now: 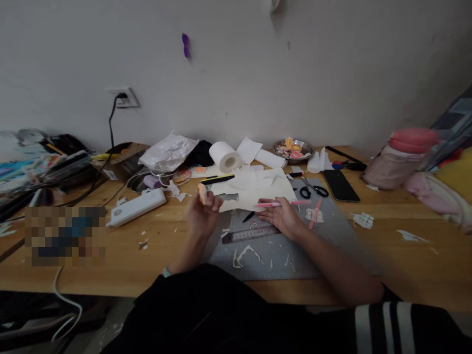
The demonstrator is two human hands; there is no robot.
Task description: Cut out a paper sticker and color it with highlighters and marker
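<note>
Raised over the table, my left hand (204, 214) is closed, pinching a small orange-and-white piece (202, 193) that is too small to make out further. A slim pink pen (272, 204) lies across my right hand (285, 219), held under the thumb with the other fingers stretched out. Below the hands is a grey cutting mat (306, 255). On it rest a metal ruler (250, 235), a black pen-like tool (248, 216), a pink strip (315, 214) and curved white paper scraps (249, 253). A cream sheet of paper (258, 184) covers the mat's far part.
Scissors (313, 191) and a black phone (341, 185) lie at the right. Behind stand a toilet paper roll (224, 156) and a metal dish (294, 150) of colourful cut-outs. A white power strip (138, 208) is at the left. The wall (236, 73) closes off the back.
</note>
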